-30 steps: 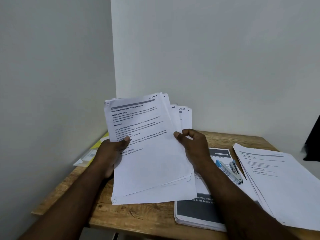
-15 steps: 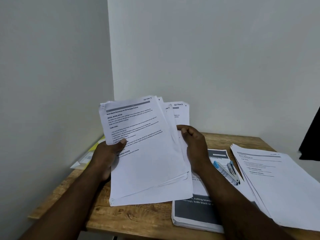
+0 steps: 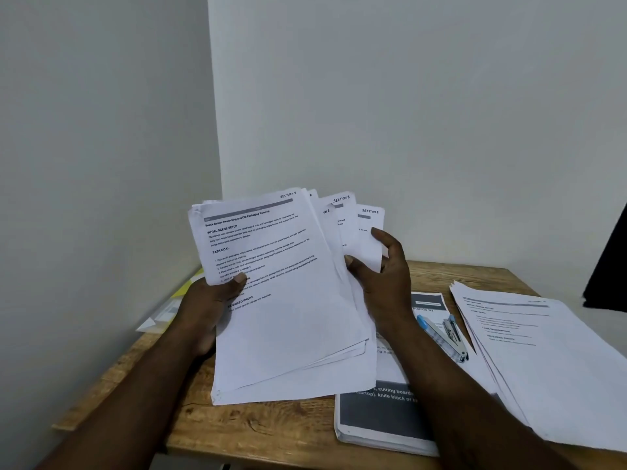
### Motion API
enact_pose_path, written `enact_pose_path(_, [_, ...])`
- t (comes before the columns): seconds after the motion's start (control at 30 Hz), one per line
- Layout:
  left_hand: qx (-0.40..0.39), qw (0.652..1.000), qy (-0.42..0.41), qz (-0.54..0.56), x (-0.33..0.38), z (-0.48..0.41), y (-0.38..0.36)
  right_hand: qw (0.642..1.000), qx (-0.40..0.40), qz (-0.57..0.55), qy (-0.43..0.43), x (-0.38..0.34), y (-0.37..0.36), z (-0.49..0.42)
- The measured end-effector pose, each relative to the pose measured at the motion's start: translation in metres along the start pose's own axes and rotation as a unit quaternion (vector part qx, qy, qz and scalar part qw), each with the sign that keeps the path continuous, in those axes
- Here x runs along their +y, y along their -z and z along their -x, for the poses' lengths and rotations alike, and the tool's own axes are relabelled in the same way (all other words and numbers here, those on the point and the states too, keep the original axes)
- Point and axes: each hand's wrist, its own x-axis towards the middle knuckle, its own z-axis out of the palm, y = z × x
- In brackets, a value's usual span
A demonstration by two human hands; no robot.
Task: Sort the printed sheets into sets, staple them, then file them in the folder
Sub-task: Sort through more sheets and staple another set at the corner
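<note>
Across the lower frame, wooden desk [image 3: 271, 432] sits in a wall corner. Sheaf of printed sheets [image 3: 291, 317] held above desk's left half, tilted, top page marked "Section 4"; rear pages fan out right, showing "Section 3" and "Section 2". Second paper pile [image 3: 549, 361] lies flat at right, loosely fanned. Dark-covered booklet [image 3: 380, 418] at near edge, under right forearm. Left hand [image 3: 207, 307] grips sheaf's left edge, thumb on top page. Right hand [image 3: 386, 279] fingers curled, pinching the fanned rear pages. Yellow folder [image 3: 185, 288] far left, partly behind left hand. Blue stapler [image 3: 444, 337] lies just beside second paper pile.
</note>
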Motion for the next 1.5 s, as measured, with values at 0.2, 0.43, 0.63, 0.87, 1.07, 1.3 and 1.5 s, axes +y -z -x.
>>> enact_pose_path(0.2, [-0.007, 1.000, -0.005, -0.001, 0.002, 0.002, -0.001, 1.000, 0.008, 0.025, -0.002, -0.002, -0.003, 0.000])
enact_pose_path(0.43, [-0.009, 1.000, -0.026, -0.003, 0.003, 0.006, -0.005, 0.999, -0.031, 0.015, -0.024, 0.001, 0.000, 0.000])
enact_pose_path(0.63, [-0.014, 1.000, -0.017, 0.001, 0.001, 0.003, -0.003, 0.999, -0.003, 0.041, -0.019, 0.002, -0.003, -0.002])
enact_pose_path(0.87, [-0.055, 0.998, -0.008, -0.009, -0.003, 0.000, 0.002, 0.996, 0.007, -0.034, -0.077, -0.001, -0.008, -0.001])
enact_pose_path(1.07, [-0.069, 0.997, -0.008, -0.024, -0.001, 0.004, -0.002, 0.997, -0.016, 0.001, -0.074, 0.001, -0.012, 0.000])
enact_pose_path(1.3, [-0.021, 1.000, 0.000, -0.017, -0.004, -0.001, 0.001, 0.967, 0.235, 0.099, -0.023, -0.012, 0.014, -0.015])
enact_pose_path(1.5, [0.068, 0.993, -0.034, -0.094, -0.007, -0.007, 0.007, 0.961, 0.275, 0.012, -0.012, -0.006, 0.039, -0.037])
